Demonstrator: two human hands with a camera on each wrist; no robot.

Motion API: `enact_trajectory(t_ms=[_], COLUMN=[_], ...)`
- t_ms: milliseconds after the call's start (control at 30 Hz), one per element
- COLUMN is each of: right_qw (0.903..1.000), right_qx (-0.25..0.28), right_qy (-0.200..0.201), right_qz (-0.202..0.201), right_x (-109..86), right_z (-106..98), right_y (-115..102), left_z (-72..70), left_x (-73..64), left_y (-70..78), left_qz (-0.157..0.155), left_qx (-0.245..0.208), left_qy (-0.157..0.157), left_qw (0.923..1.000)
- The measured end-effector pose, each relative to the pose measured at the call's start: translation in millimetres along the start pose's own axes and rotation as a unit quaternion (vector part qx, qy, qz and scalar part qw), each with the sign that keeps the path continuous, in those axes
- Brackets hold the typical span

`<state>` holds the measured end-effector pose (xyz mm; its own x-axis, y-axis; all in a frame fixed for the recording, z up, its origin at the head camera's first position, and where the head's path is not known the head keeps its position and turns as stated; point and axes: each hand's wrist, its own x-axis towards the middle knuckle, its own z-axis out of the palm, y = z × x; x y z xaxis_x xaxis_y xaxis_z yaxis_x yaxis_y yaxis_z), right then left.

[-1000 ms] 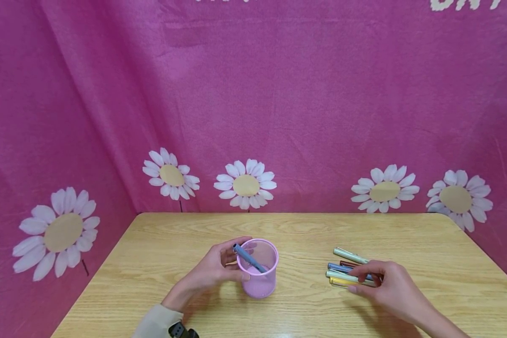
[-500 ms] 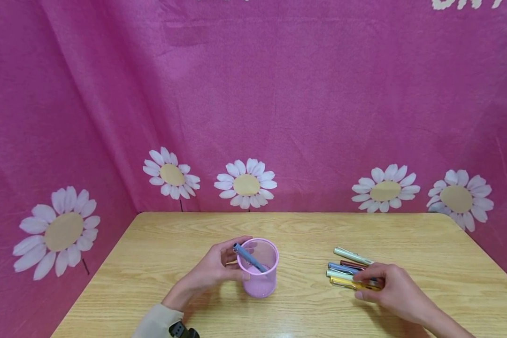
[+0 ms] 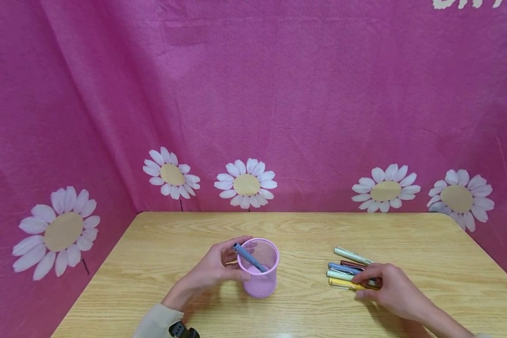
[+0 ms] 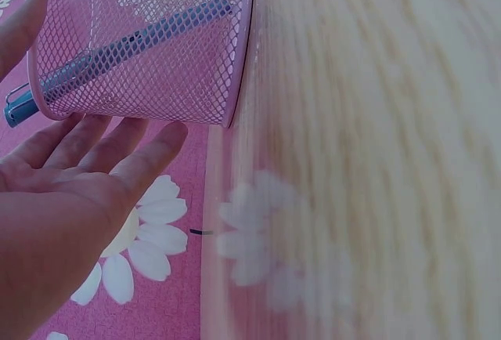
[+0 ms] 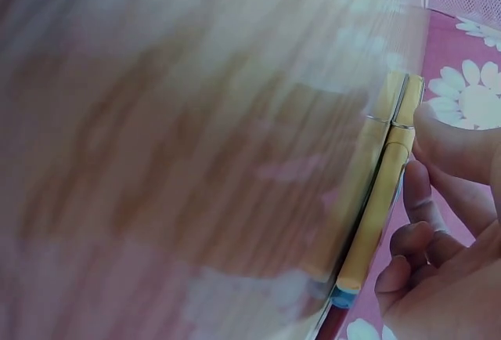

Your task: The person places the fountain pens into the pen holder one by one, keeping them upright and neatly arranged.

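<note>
In the head view my left hand [image 3: 213,270] holds a pink mesh pen cup [image 3: 262,285] upright on the table, thumb and fingers on either side. A blue-grey pen [image 3: 250,258] leans inside, its capped end above the rim; the left wrist view shows it through the mesh [image 4: 141,50]. Over on the right, my right hand [image 3: 395,291] pinches a yellow pen [image 3: 342,284] between thumb and index finger. That yellow pen [image 5: 376,215] lies close along the tabletop in the right wrist view. Beside it are a mint pen [image 3: 339,274], a blue pen [image 3: 340,268] and a dark red pen [image 3: 350,265], partly covered by the hand.
A pale green pen [image 3: 351,255] lies behind the other pens. The wooden table [image 3: 186,230] reaches back to a pink cloth [image 3: 312,117] with printed daisies, which also hangs along the left side. A dark watch band [image 3: 181,330] shows at the left sleeve.
My right hand has come slightly nearer to me and moved its fingertips from the mint pen to the yellow pen, which has shifted slightly. My left hand and the cup stay put.
</note>
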<state>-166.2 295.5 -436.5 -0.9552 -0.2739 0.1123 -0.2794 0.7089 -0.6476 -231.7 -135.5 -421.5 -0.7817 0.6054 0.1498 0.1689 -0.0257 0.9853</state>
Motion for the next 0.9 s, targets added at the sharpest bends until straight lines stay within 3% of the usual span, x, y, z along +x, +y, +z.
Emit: enact_trajectory(t_ms=[267,600,767,900], right_qw=[0.9999,0.9997,0.9993,0.9978], right_qx=[0.006,-0.019,-0.013,0.022], right_qy=[0.002,-0.014,-0.019,-0.036], right_qz=[-0.01,0.008,-0.029,-0.052], right_x=[0.3,0.4,0.6,1.3], right_z=[2.5,5.0,9.6,11.3], right_y=[-1.2,-0.5,-2.5,-5.1], left_z=[-0.9,-0.1,0.3,-0.1], left_x=[0.4,-1.1,-0.2,0.9], left_y=[-1.9,0.6,0.1,-1.1], left_qz=[0.006,-0.015,0.003,0.015], left_qx=[-0.007,0.014,0.003,-0.003], left_qy=[-0.008,-0.005,-0.007,-0.01], left_qw=[0.9999,0.9998,1.0,0.9998])
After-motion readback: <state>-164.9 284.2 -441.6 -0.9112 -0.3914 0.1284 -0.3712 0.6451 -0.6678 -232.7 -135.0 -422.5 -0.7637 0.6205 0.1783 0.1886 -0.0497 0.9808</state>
